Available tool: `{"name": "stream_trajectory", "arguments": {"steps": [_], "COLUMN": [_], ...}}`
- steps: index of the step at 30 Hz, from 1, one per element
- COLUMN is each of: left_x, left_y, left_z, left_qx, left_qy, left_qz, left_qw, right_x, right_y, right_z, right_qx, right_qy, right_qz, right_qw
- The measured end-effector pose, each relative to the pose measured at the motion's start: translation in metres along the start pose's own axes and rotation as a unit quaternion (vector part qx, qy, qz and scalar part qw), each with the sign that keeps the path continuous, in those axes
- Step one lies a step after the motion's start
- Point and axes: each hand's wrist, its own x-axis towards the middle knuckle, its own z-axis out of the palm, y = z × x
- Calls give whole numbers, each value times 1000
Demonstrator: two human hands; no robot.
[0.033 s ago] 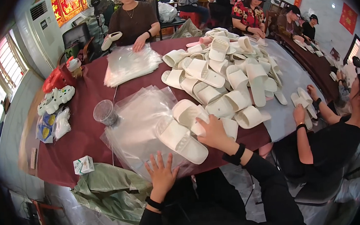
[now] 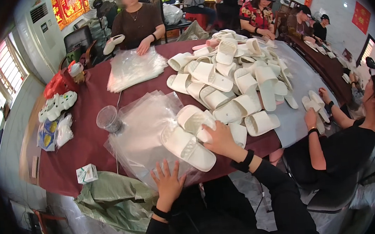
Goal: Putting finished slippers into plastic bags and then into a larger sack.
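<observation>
My left hand (image 2: pixel 169 183) lies open, fingers spread, on the near edge of a stack of clear plastic bags (image 2: pixel 137 128). My right hand (image 2: pixel 220 138) is closed on the side of a white slipper (image 2: pixel 191 118). A second white slipper (image 2: pixel 185 147) rests beside it, on the bags and nearer to me. To the right and beyond, a large pile of white slippers (image 2: pixel 267 81) covers the table; a few of them lie close to my right hand. My right fingertips are partly hidden against the slipper's strap.
Left of the bags stand a clear plastic cup (image 2: pixel 109 119) and a small white box (image 2: pixel 86 173). White clogs (image 2: pixel 57 105) and a red bag (image 2: pixel 59 83) sit at the far left. Across the table, a person handles another bag stack (image 2: pixel 134 68); a co-worker at right holds slippers (image 2: pixel 313 101).
</observation>
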Motion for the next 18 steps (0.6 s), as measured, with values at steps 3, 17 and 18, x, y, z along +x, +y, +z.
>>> {"name": "stream_trajectory", "arguments": {"steps": [3, 17, 18], "left_x": [-4, 2, 1], "left_y": [0, 2, 1], "left_z": [-3, -2, -1], "left_qx": [-10, 0, 7], "left_qy": [-20, -51, -40], "left_qz": [-10, -14, -20], "left_qw": [1000, 999, 999], "right_x": [-2, 44, 44], "right_y": [-9, -38, -41], "right_z": [7, 50, 49], "right_qx": [-36, 140, 159], "right_qy": [22, -175, -169], "right_qz": [-17, -88, -73], "right_qw": [999, 971, 970]}}
